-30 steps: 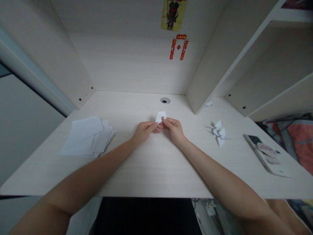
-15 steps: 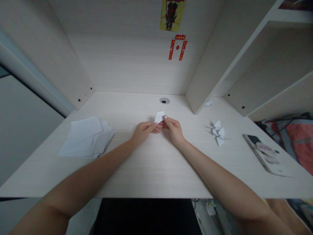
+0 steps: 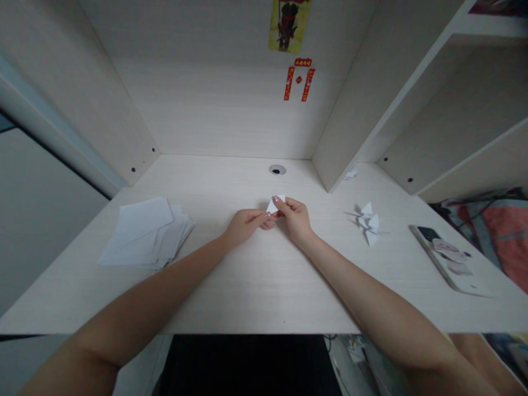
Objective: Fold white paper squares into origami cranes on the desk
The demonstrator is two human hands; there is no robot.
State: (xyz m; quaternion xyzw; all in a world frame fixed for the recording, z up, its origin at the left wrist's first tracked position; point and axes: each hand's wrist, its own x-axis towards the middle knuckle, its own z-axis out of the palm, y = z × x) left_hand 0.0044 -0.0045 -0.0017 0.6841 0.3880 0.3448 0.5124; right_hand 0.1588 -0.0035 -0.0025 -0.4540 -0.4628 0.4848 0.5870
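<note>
A small folded piece of white paper (image 3: 272, 207) is held between both hands above the middle of the desk. My left hand (image 3: 246, 224) pinches its lower left corner between thumb and fingers. My right hand (image 3: 295, 216) grips it from the right, the thumb lying across its face. Fingers cover part of the paper, so its full shape is hidden. On the desk to the right lie folded paper cranes (image 3: 368, 223), close together. To the left is a loose stack of white paper sheets (image 3: 144, 231).
A phone (image 3: 447, 261) in a decorated case lies at the right of the desk (image 3: 231, 297). Behind the hands is a round cable hole (image 3: 278, 170). An upright divider (image 3: 350, 110) stands at the back right, with a white scrap (image 3: 350, 175) by its foot.
My right hand has shifted slightly, its thumb now farther over the paper. The folded paper has turned and less of it shows. My left hand has moved a little right.
</note>
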